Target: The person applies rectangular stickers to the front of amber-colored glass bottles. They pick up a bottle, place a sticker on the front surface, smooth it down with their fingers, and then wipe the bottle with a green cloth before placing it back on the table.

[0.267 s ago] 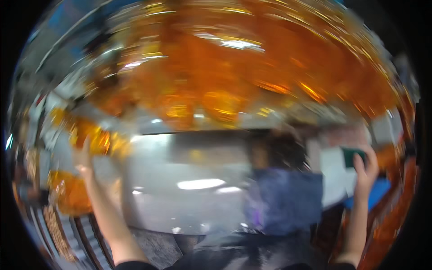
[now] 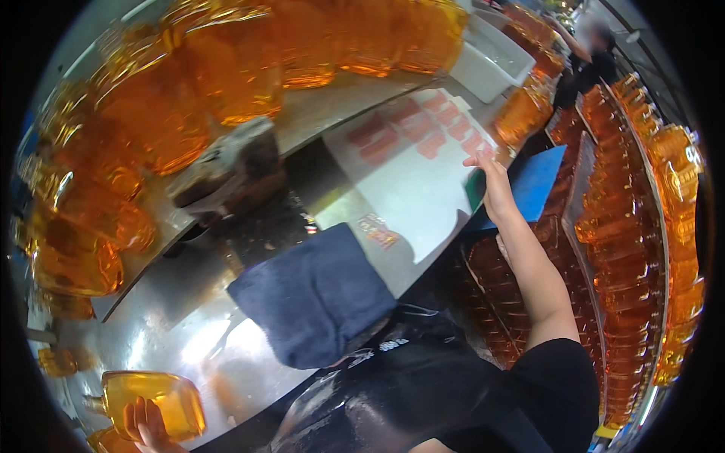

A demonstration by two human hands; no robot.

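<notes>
the two hands are set well apart. at the lower left, the left hand (image 2: 151, 436) has its fingers against an amber bottle (image 2: 172, 400), which lies with its neck toward the left, near the edge of the counter (image 2: 177, 325); i cannot tell whether the grip is closed around it. the right hand (image 2: 496, 185), arm stretched out, is at the right edge of a white sheet (image 2: 411, 200) bearing rows of pink labels (image 2: 419, 124). a green piece (image 2: 475, 189) shows just beside its palm (whether it is gripped, i cannot tell), and a blue panel (image 2: 542, 181) stands out past the wrist.

a folded dark blue cloth (image 2: 313, 294) lies between the hands, nearest the person's body. beyond it is a rough grey-brown block (image 2: 230, 162), in front of a curving row of large amber bottles (image 2: 234, 64). a white tub (image 2: 491, 57) sits past the sheet. more bottles (image 2: 615, 226) are stacked at the right, with a co-worker (image 2: 596, 64) farther back.
</notes>
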